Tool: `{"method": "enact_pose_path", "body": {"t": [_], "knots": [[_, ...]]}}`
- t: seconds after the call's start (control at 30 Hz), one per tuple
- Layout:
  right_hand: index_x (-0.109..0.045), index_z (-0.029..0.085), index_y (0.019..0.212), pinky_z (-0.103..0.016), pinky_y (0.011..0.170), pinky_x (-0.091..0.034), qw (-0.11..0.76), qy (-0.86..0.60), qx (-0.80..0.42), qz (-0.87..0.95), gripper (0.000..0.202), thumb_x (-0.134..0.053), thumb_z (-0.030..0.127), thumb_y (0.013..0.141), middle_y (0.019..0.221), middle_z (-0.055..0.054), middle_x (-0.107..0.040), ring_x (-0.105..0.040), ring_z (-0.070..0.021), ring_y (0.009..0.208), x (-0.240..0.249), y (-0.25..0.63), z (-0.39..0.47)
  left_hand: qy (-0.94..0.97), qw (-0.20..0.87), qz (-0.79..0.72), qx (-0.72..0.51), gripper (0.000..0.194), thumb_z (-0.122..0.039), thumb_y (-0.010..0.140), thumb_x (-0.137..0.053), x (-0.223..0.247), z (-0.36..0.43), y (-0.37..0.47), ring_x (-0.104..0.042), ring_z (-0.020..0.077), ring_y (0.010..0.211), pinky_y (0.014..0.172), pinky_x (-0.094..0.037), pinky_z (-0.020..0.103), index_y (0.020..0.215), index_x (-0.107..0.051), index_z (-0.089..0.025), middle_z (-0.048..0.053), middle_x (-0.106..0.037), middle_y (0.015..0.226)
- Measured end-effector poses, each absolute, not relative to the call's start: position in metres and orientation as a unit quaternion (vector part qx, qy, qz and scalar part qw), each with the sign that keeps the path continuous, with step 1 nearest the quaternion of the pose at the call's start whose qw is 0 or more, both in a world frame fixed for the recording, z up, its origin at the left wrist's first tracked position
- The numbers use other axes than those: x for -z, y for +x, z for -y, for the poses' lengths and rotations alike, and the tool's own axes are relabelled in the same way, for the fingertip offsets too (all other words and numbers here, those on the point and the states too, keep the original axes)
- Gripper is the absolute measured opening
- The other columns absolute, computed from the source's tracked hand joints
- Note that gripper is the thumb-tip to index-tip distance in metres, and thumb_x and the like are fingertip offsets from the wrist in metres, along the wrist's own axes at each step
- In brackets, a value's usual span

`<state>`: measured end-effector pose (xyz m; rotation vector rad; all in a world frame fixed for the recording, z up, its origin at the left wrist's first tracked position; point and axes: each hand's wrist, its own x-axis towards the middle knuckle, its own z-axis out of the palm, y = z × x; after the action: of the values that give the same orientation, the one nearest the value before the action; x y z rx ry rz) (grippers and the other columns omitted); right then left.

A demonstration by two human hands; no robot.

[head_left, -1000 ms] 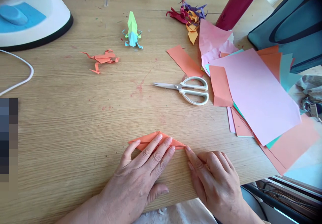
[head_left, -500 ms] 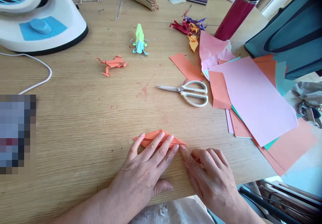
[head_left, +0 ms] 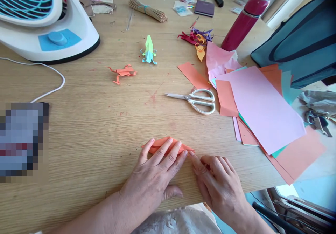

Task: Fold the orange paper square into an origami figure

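Observation:
A folded orange paper (head_left: 170,140), long and narrow with pointed ends, lies flat near the table's front edge. Across it rests my left hand (head_left: 157,172), open, its fingers spread and their tips on the paper. My right hand (head_left: 220,181) is closed, with one fingertip at the paper's right point and the other fingers curled; what lies under that fingertip is hidden. Beyond the paper lie white-handled scissors (head_left: 194,99), blades to the left. Further back are an orange origami figure (head_left: 123,73) with thin legs and a green and blue one (head_left: 149,52).
Coloured paper sheets (head_left: 267,108) are piled at the right. Behind them stand a dark red flask (head_left: 243,25) and a teal bag (head_left: 296,41). A white fan (head_left: 70,48) fills the back left, above a blurred-out device (head_left: 21,136). More small origami (head_left: 196,39) lies near the flask.
My view has tilted up a little and swung left, so more of the fan and the table's back shows. Both hands and the folded paper keep nearly the same position.

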<state>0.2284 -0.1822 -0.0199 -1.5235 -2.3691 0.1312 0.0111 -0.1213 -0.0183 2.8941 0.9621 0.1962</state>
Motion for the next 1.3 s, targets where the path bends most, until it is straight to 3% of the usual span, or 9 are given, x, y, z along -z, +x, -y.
{"method": "enact_pose_path", "body": {"t": [0.17, 0.5, 0.67, 0.77, 0.83, 0.9, 1.0, 1.17, 1.3], "knots": [[-0.049, 0.013, 0.14, -0.036, 0.071, -0.044, 0.155, -0.547, -0.041, 0.822, 0.04, -0.043, 0.015, 0.1, 0.095, -0.01, -0.056, -0.051, -0.0207, 0.08, 0.024, 0.229, 0.182, 0.943, 0.081, -0.315, -0.068, 0.075, -0.07, 0.089, -0.048, 0.02, 0.121, 0.008, -0.035, 0.0258, 0.142, 0.12, 0.007, 0.051, 0.148, -0.042, -0.024, 0.005, -0.045, 0.155], [-0.058, 0.012, 0.128, -0.036, 0.07, -0.047, 0.185, -0.582, 0.006, 0.792, 0.032, -0.048, 0.014, 0.098, 0.094, -0.01, -0.056, -0.052, -0.0208, 0.079, 0.018, 0.223, 0.185, 0.939, 0.14, -0.304, -0.085, 0.073, -0.068, 0.089, -0.05, 0.023, 0.117, 0.007, -0.034, 0.0305, 0.143, 0.117, -0.006, 0.058, 0.146, -0.043, -0.022, 0.009, -0.047, 0.152], [-0.036, 0.012, 0.151, -0.041, 0.093, -0.048, 0.226, -0.515, -0.085, 0.823, 0.052, -0.04, 0.007, 0.099, 0.13, -0.017, -0.055, -0.055, -0.0249, 0.109, 0.02, 0.218, 0.174, 0.939, 0.139, -0.298, -0.1, 0.073, -0.066, 0.088, -0.056, 0.022, 0.116, 0.007, -0.034, 0.0322, 0.143, 0.116, -0.007, 0.056, 0.142, -0.046, -0.018, 0.011, -0.049, 0.151], [-0.032, 0.013, 0.153, -0.042, 0.096, -0.046, 0.223, -0.488, -0.106, 0.837, 0.053, -0.036, 0.009, 0.101, 0.135, -0.016, -0.055, -0.054, -0.0242, 0.116, 0.027, 0.219, 0.168, 0.943, 0.142, -0.282, -0.107, 0.073, -0.064, 0.091, -0.052, 0.02, 0.115, 0.004, -0.033, 0.0323, 0.144, 0.116, -0.008, 0.054, 0.142, -0.043, -0.012, 0.014, -0.044, 0.153], [-0.032, 0.013, 0.153, -0.041, 0.096, -0.046, 0.214, -0.484, -0.101, 0.842, 0.052, -0.036, 0.009, 0.102, 0.137, -0.016, -0.056, -0.055, -0.0235, 0.117, 0.03, 0.221, 0.167, 0.942, 0.157, -0.272, -0.121, 0.063, -0.056, 0.098, -0.047, 0.017, 0.112, 0.0, -0.034, 0.0302, 0.144, 0.116, -0.011, 0.052, 0.142, -0.041, -0.011, 0.014, -0.043, 0.154], [-0.034, 0.013, 0.152, -0.041, 0.096, -0.045, 0.204, -0.481, -0.09, 0.848, 0.051, -0.037, 0.009, 0.101, 0.139, -0.016, -0.056, -0.055, -0.0231, 0.117, 0.03, 0.222, 0.168, 0.931, 0.185, -0.281, -0.14, 0.042, -0.037, 0.105, -0.041, 0.013, 0.108, -0.003, -0.04, 0.0242, 0.142, 0.115, -0.015, 0.047, 0.14, -0.042, -0.014, 0.011, -0.047, 0.152], [-0.039, 0.011, 0.149, -0.041, 0.093, -0.045, 0.198, -0.474, -0.072, 0.855, 0.051, -0.04, 0.005, 0.099, 0.139, -0.016, -0.057, -0.057, -0.0234, 0.113, 0.028, 0.222, 0.169, 0.898, 0.216, -0.333, -0.19, 0.027, -0.021, 0.105, -0.04, 0.008, 0.1, -0.005, -0.054, 0.0164, 0.129, 0.114, -0.019, 0.041, 0.13, -0.049, -0.02, 0.006, -0.059, 0.141], [-0.045, 0.009, 0.146, -0.04, 0.091, -0.044, 0.195, -0.473, -0.064, 0.857, 0.049, -0.041, 0.003, 0.097, 0.139, -0.017, -0.057, -0.057, -0.0245, 0.111, 0.028, 0.223, 0.17, 0.865, 0.236, -0.383, -0.224, 0.006, -0.023, 0.099, -0.054, 0.008, 0.091, 0.001, -0.062, 0.0178, 0.114, 0.107, -0.026, 0.041, 0.098, -0.06, -0.022, 0.001, -0.07, 0.119], [-0.047, 0.009, 0.144, -0.041, 0.09, -0.044, 0.186, -0.472, -0.063, 0.86, 0.048, -0.04, 0.005, 0.097, 0.141, -0.017, -0.056, -0.058, -0.0255, 0.109, 0.029, 0.224, 0.17, 0.856, 0.228, -0.4, -0.236, 0.013, -0.018, 0.097, -0.055, 0.009, 0.089, 0.006, -0.061, 0.017, 0.105, 0.099, -0.031, 0.039, 0.085, -0.058, -0.019, 0.001, -0.068, 0.115]]}}
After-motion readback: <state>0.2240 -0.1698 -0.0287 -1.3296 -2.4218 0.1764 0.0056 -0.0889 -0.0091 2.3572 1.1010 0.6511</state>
